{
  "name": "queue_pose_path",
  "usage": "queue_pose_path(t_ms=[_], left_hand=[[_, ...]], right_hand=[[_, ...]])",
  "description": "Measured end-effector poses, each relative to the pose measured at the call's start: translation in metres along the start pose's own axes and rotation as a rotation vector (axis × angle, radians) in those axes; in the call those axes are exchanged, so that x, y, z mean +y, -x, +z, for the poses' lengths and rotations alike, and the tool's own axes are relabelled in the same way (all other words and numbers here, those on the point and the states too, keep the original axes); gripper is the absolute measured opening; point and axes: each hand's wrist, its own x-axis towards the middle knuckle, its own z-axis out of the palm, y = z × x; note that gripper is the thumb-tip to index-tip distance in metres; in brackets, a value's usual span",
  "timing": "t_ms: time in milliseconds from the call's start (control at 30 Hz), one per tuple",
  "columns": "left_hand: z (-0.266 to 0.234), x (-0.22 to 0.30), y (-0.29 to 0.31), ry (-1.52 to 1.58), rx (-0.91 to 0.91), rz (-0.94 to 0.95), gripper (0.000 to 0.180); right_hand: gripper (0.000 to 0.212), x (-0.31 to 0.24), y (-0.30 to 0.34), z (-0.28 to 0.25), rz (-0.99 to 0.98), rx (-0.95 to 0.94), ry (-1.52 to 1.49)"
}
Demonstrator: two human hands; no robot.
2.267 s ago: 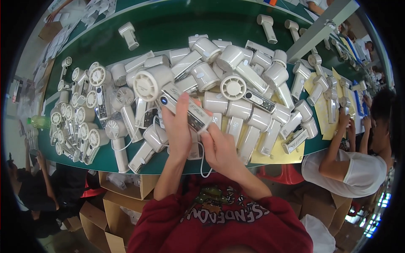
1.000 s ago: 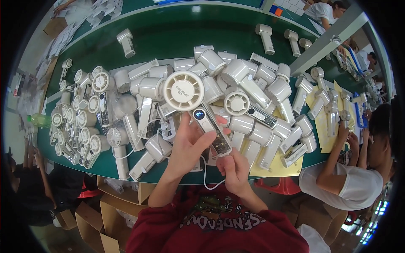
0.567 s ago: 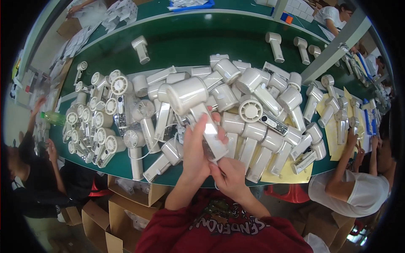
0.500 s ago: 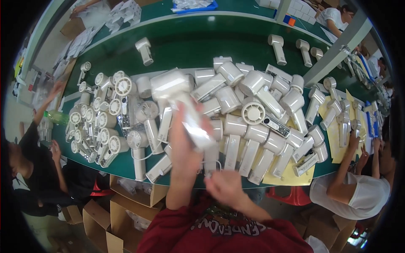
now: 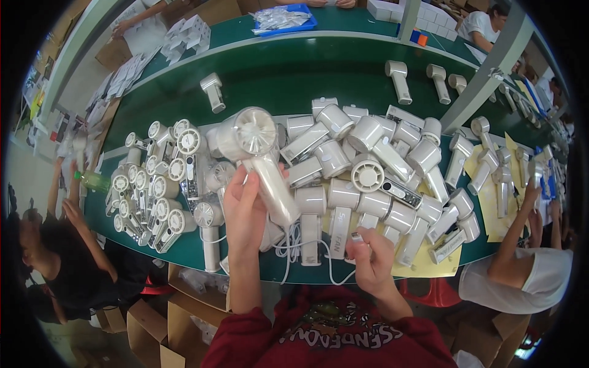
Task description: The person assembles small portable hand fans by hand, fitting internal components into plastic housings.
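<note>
My left hand (image 5: 244, 205) is wrapped round the handle of a glossy off-white handheld fan (image 5: 277, 191). The fan tilts above the bench, its round head up and its grille toward me. Lower right of it, my right hand (image 5: 375, 262) pinches the metal plug of a white cable (image 5: 332, 270) between thumb and fingertips. Loops of this cable lie below the fan, by the bench's front edge. The plug and the fan are apart. Around both hands lies a heap of similar handheld fans (image 5: 331, 158), some with handles pointing toward me.
Smaller upright fans (image 5: 165, 187) crowd the left of the green bench (image 5: 307, 67). A slanted metal post (image 5: 488, 80) rises at the right. Co-workers sit at both sides. Open cardboard boxes (image 5: 147, 328) stand below, and a blue tray (image 5: 283, 19) holds bagged items at the back.
The fan in my left hand has turned, so its grille now faces me. My right hand has moved right and up slightly, and the plug in its fingers now shows.
</note>
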Motion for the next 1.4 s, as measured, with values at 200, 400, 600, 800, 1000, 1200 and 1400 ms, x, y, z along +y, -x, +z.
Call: queue_pose_path(t_ms=[200, 400, 600, 800, 1000, 1200, 1400], left_hand=[[-0.008, 0.0, 0.001, 0.215, -0.298, -0.076, 0.05], [-0.003, -0.005, 0.01, 0.256, -0.392, -0.09, 0.048], [0.014, -0.005, 0.031, 0.476, -0.479, -0.564, 0.068], [0.013, -0.02, 0.043, 0.534, -0.494, -0.613, 0.058], [0.004, -0.016, 0.046, 0.19, -0.554, -0.452, 0.045], [0.005, -0.016, 0.045, 0.055, -0.532, -0.456, 0.042], [0.002, -0.011, 0.04, 0.211, -0.65, -0.653, 0.043]], right_hand=[[0.013, -0.001, -0.011, 0.003, 0.142, -0.018, -0.216], [0.012, -0.01, -0.037, 0.004, 0.032, 0.142, -0.309], [0.025, -0.015, -0.05, -0.001, 0.101, 0.193, -0.312], [0.045, -0.015, -0.067, -0.003, -0.256, -0.048, -0.06], [0.047, -0.012, -0.061, 0.0, -0.229, -0.039, -0.045], [0.042, -0.013, -0.06, -0.002, -0.123, -0.057, -0.127], [0.046, -0.014, -0.067, -0.029, -0.191, -0.265, -0.038]])
